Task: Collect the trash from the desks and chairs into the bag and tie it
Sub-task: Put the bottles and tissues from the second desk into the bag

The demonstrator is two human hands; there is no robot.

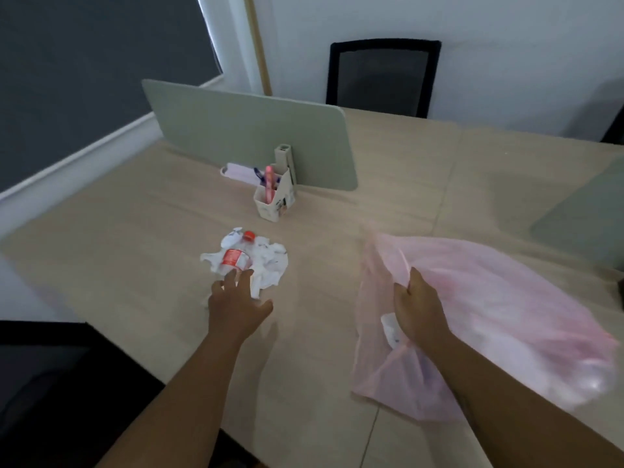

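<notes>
Pink bag (506,298) gripped by the right hand (418,309); left hand (236,309) (fingers spread) over crumpled paper (270,261) and bottle (234,258).

bag (499,298): thin translucent pink plastic, faintly glossy
bottle (235,256): clear plastic, red label
paper (270,265): white, crumpled
surface (135,251): pale matt wood-look

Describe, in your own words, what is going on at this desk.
A person is clearing trash from the desk. The right hand grips the pink bag, which lies on the desk with some trash inside. The open left hand is at the pile of crumpled paper and a red-capped bottle, not yet gripping either. A pen holder stands behind.
</notes>
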